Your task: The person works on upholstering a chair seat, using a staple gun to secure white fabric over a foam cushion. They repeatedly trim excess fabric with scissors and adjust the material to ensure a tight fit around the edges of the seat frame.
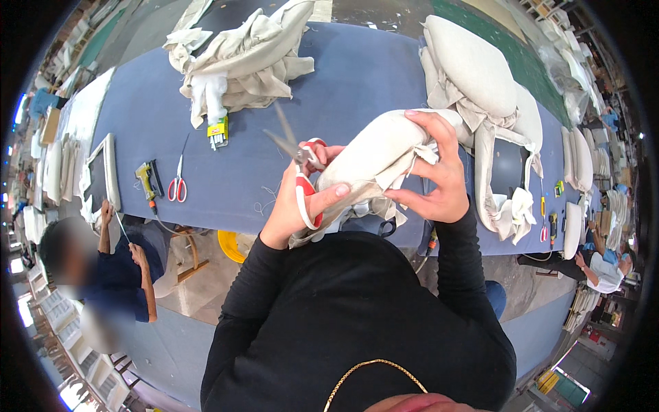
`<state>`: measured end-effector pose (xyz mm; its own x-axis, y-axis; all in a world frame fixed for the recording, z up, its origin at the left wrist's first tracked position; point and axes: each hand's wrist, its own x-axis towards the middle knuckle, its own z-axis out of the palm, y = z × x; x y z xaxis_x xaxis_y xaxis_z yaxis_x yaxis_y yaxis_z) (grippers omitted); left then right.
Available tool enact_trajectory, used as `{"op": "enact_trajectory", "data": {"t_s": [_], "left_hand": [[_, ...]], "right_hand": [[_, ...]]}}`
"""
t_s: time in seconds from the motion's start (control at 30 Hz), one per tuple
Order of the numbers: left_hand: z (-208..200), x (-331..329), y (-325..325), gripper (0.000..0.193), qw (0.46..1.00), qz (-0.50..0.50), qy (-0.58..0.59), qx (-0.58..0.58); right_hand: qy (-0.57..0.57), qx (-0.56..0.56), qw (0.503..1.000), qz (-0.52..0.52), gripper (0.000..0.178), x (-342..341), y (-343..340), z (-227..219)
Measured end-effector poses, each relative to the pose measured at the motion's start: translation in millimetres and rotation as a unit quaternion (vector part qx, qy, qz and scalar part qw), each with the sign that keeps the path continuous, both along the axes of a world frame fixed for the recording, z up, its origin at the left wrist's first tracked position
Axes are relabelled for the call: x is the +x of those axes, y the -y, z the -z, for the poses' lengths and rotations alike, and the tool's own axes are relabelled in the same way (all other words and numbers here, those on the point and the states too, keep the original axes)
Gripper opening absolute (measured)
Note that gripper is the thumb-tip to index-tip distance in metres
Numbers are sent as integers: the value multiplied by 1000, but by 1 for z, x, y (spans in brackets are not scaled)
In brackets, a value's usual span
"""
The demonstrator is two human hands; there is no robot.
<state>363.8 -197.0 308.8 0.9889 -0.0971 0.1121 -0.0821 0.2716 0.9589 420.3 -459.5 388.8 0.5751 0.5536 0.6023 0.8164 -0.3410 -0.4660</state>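
1. Largest before us is a blue-grey worktable (364,75), spanning the picture from left to right.
2. At its far left lies a rumpled heap of beige cloth-covered pieces (247,55); at the far right, a stack of beige cushions (473,69).
3. Between our hands, just above the table's near edge, is a beige padded piece (374,147), tilted, its loose cloth edge turned toward our right side. We judge the step in hand to be checking or trimming that edge.
4. Our right hand (443,182) grasps the piece, fingers over its top, thumb near the ragged cloth.
5. Our left hand (288,206) holds scissors by the handles, its thumb pressing the piece.
6. The red-and-white scissors (300,156) have parted blades aimed away from the cloth; cutting, we think, would call for turning them toward the loose edge (420,155) while the right hand steadies it.
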Motion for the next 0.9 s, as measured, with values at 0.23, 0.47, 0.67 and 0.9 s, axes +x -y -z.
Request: {"op": "enact_trajectory", "data": {"t_s": [0.23,0.47,0.67,0.9], "left_hand": [[-9,-9,0,53,999,-30,-1,45],[-7,-15,4,48,984,-73,39,159],[-1,-28,-1,32,966,-124,225,10],[-39,-66,21,27,945,237,34,223]], "right_hand": [[26,-20,999,11,31,2,9,5],[-2,-27,989,144,36,-27,-22,-22],[-29,-19,992,120,28,-16,-5,-10],[-184,91,977,58,31,8,-17,4]]}}
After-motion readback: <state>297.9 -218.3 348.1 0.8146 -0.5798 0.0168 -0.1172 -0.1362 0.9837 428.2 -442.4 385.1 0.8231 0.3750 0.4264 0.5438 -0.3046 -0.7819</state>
